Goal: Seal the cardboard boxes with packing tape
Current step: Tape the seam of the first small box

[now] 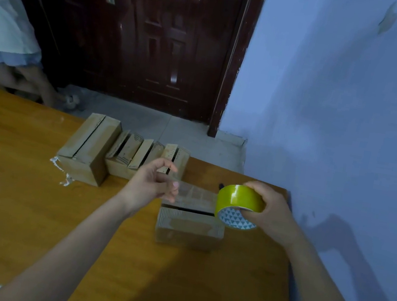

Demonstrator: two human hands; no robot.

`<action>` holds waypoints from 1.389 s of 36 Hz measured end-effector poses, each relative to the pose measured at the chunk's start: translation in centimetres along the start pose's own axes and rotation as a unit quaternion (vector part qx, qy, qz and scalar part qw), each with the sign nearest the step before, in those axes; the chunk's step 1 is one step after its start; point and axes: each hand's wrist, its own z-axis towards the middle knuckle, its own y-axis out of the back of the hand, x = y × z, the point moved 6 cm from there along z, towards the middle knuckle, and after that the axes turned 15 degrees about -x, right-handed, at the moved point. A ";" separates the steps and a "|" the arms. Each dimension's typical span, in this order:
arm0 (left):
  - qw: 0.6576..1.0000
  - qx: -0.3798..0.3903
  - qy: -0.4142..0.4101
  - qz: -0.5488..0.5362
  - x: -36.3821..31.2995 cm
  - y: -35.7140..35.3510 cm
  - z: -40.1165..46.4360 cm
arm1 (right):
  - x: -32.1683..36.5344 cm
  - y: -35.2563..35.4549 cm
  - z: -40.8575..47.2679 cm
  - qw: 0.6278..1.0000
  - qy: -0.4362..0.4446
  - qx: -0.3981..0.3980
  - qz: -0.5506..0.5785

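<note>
While the bench carries the small cardboard box right under your hands, your right hand grasps the yellow tape roll and your left hand pinches the pulled-out strip.

The right hand grips a yellow-green roll of packing tape with a triangle-patterned core; the left hand pinches the clear strip of tape pulled from it, stretched above a small brown cardboard box on the orange-brown wooden desk; more small cardboard boxes sit further back, flaps raised.
</note>
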 end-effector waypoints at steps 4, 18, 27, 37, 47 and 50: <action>0.998 -0.015 -0.029 0.050 -0.9 1.2 1.2 | -1.0 -0.7 0.3 0.981 0.045 0.077 -0.173; 0.995 -0.053 0.076 0.035 5.5 1.3 1.4 | -8.4 1.0 0.1 0.952 0.015 0.094 -0.291; 0.980 -0.118 0.153 -0.038 8.8 2.1 2.5 | -9.2 -0.9 -0.5 0.949 -0.013 0.142 -0.281; 0.955 -0.157 0.170 -0.188 12.1 1.7 3.4 | -9.5 -3.8 1.5 0.917 0.068 0.184 -0.348; 0.963 -0.148 0.151 -0.167 13.7 2.1 3.0 | -11.1 -6.1 1.4 0.892 0.066 0.238 -0.378; 0.960 -0.148 0.143 -0.188 13.7 2.3 3.2 | -11.1 -6.6 1.3 0.895 0.068 0.234 -0.374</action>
